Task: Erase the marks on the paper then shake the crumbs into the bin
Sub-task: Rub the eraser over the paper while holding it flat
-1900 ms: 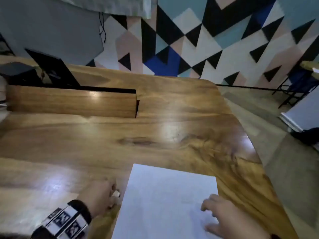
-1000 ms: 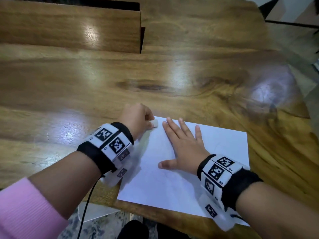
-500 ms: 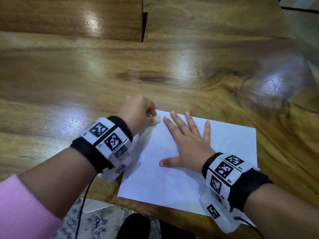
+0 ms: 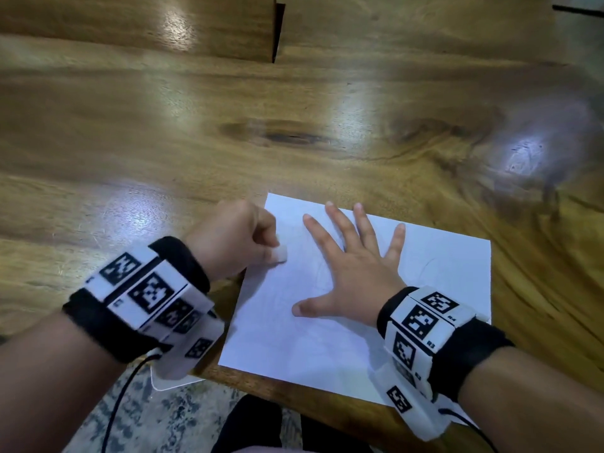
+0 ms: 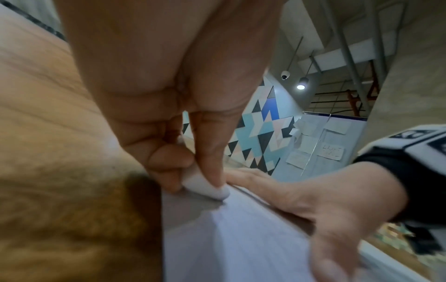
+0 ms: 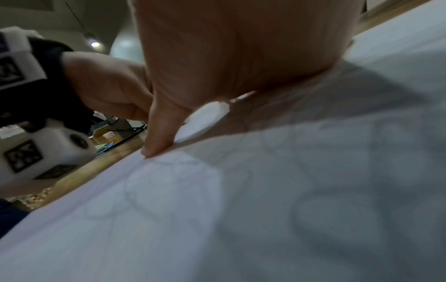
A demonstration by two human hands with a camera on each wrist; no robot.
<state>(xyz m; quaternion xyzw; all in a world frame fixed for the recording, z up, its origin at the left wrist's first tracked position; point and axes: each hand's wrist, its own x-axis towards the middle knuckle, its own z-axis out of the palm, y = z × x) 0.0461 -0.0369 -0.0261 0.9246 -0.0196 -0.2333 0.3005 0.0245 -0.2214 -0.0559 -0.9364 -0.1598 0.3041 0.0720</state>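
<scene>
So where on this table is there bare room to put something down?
Bare wood lies beyond the paper, up to the raised wooden block, and left of the left hand. It is crowded on the sheet: eraser at its left edge, right hand pressed flat.

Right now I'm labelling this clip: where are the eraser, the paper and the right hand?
eraser (image 4: pixel 281 255), head view, its white tip.
paper (image 4: pixel 294 348), head view, bare near part.
right hand (image 4: pixel 356 279), head view, its back.

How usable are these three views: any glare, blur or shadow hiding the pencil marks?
Head view: glare patches on the table, left hand motion-blurred, marks barely visible. Left wrist: soft, eraser readable. Right wrist: paper shadowed and blurry, faint loops visible.
</scene>
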